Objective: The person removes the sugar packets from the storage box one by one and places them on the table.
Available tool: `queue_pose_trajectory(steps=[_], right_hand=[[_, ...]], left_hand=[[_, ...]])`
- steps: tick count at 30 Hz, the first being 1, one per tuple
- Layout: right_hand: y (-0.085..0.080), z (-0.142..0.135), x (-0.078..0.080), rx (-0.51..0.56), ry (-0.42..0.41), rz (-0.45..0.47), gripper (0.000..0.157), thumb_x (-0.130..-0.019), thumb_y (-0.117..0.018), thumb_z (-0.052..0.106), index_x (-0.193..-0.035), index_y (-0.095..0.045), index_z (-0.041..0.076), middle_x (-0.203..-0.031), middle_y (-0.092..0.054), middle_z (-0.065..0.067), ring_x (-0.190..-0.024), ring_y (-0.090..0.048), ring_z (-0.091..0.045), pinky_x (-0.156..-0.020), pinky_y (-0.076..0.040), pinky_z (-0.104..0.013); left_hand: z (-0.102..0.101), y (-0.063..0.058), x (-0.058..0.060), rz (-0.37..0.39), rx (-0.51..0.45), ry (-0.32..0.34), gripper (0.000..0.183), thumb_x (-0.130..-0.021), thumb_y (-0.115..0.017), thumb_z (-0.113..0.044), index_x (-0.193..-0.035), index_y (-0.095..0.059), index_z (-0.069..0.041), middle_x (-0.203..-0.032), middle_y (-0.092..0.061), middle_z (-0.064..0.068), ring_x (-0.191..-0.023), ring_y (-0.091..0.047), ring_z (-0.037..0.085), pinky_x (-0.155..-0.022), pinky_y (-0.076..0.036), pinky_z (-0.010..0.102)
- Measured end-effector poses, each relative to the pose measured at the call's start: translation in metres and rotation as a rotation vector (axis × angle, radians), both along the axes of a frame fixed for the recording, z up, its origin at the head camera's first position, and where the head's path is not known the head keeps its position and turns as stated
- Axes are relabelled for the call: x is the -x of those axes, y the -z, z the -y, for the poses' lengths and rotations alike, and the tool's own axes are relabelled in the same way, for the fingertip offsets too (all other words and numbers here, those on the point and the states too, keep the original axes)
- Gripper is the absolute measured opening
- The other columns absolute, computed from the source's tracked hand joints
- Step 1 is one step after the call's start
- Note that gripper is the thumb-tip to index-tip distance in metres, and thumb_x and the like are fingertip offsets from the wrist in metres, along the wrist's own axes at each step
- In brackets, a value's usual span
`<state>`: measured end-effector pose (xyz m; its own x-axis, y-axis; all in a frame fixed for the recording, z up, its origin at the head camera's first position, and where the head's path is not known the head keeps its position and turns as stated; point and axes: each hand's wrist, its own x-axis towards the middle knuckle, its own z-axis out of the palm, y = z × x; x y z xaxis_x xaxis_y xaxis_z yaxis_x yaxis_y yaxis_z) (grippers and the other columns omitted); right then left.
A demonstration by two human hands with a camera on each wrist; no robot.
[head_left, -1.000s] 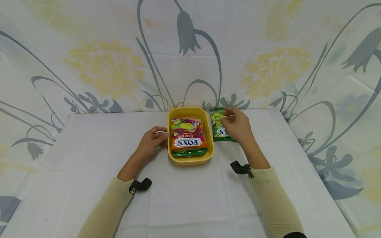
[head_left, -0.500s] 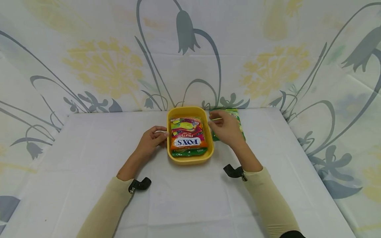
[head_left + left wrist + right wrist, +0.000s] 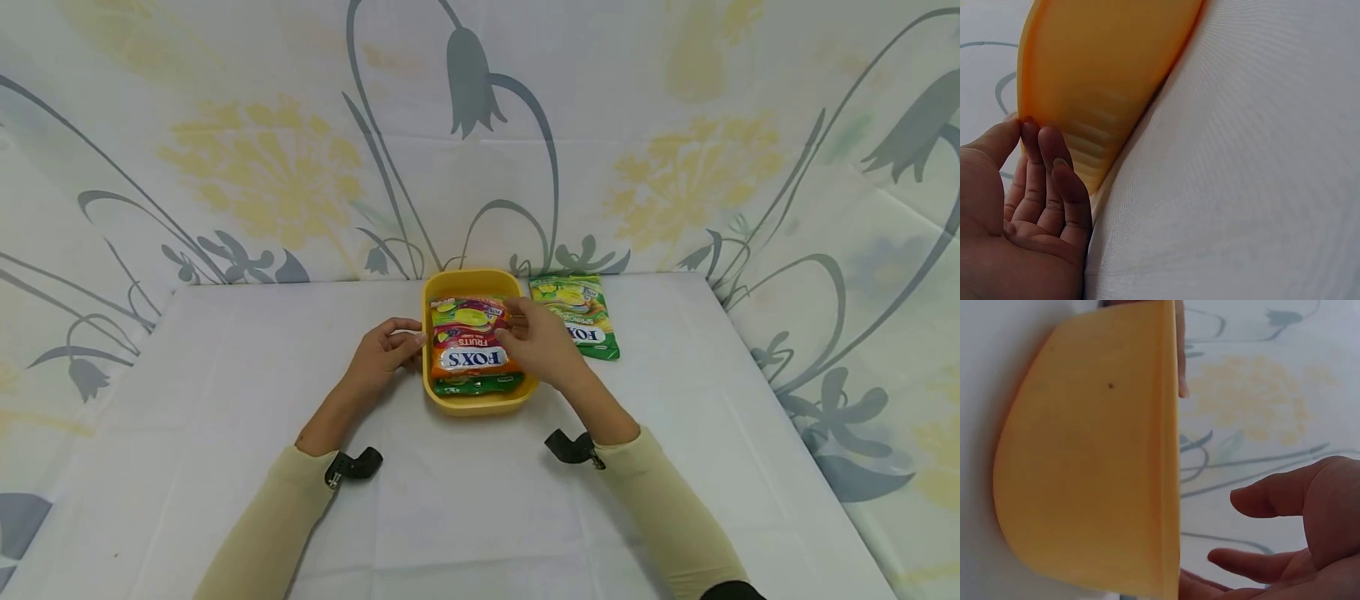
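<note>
A yellow plastic tub (image 3: 480, 407) stands on the white cloth. Inside it lies a red and orange FOX'S fruits candy bag (image 3: 471, 337), over a green bag (image 3: 478, 386) whose lower edge shows. My left hand (image 3: 384, 356) pinches the tub's left rim, the thumb at the rim's edge and fingers against the outer wall (image 3: 1097, 69). Over the tub's right rim reaches my right hand (image 3: 546, 346), its fingertips close to the red bag's right side. In the right wrist view its thumb and fingers are apart above the rim; contact with the bag cannot be made out.
A green FOX'S candy bag (image 3: 588, 304) lies flat on the cloth just right of the tub, partly behind my right hand. The flowered backdrop (image 3: 480, 192) rises right behind the tub.
My right hand has moved left from the green bag on the cloth to over the tub's right side, uncovering that bag. The left hand stays at the rim.
</note>
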<state>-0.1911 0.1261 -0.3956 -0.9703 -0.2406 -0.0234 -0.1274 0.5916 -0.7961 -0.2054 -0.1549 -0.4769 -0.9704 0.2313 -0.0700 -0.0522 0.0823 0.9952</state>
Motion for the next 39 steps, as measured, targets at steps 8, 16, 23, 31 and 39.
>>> queue_pose_trajectory(steps=[8,16,23,31,39], right_hand=[[0.006,0.012,-0.007,-0.061,-0.059,0.034,0.07,-0.106,-0.063,0.021,-0.164,-0.029,0.0,-0.162,-0.04,-0.024,-0.147,-0.042,-0.04,-0.121,-0.037,-0.057],[0.009,0.018,-0.008,0.003,-0.062,0.111,0.073,-0.106,-0.062,0.019,-0.166,-0.024,0.001,-0.161,-0.041,-0.021,-0.145,-0.044,-0.037,-0.121,-0.037,-0.056],[0.012,0.019,-0.009,-0.017,-0.032,0.104,0.076,-0.106,-0.063,0.02,-0.166,-0.022,0.0,-0.16,-0.039,-0.024,-0.144,-0.043,-0.038,-0.12,-0.039,-0.057],[0.012,0.021,-0.009,-0.02,-0.024,0.071,0.076,-0.103,-0.066,0.02,-0.164,-0.026,-0.002,-0.155,-0.042,-0.023,-0.14,-0.046,-0.038,-0.117,-0.043,-0.055],[0.007,0.025,-0.001,-0.016,-0.03,0.106,0.07,-0.103,-0.069,0.02,-0.159,-0.032,0.0,-0.148,-0.052,-0.02,-0.133,-0.056,-0.035,-0.114,-0.048,-0.052]], left_hand=[[0.0,0.0,0.001,-0.01,0.015,0.0,0.037,-0.108,-0.066,-0.023,-0.136,-0.056,0.0,-0.098,-0.076,0.0,-0.083,-0.068,0.016,-0.077,-0.058,0.025],[0.0,-0.001,0.001,-0.006,0.026,-0.002,0.038,-0.108,-0.066,-0.024,-0.136,-0.056,-0.001,-0.1,-0.076,0.001,-0.084,-0.068,0.017,-0.078,-0.058,0.025],[0.0,0.0,0.0,-0.004,0.025,-0.005,0.038,-0.108,-0.066,-0.025,-0.136,-0.057,-0.001,-0.099,-0.076,0.001,-0.084,-0.068,0.016,-0.077,-0.057,0.024],[0.002,0.002,0.001,-0.011,0.042,-0.01,0.039,-0.108,-0.066,-0.027,-0.136,-0.057,-0.002,-0.101,-0.076,0.003,-0.084,-0.067,0.017,-0.078,-0.057,0.025],[0.001,0.006,0.004,-0.014,0.023,-0.004,0.039,-0.108,-0.066,-0.026,-0.136,-0.056,0.0,-0.104,-0.076,0.006,-0.086,-0.07,0.017,-0.08,-0.059,0.026]])
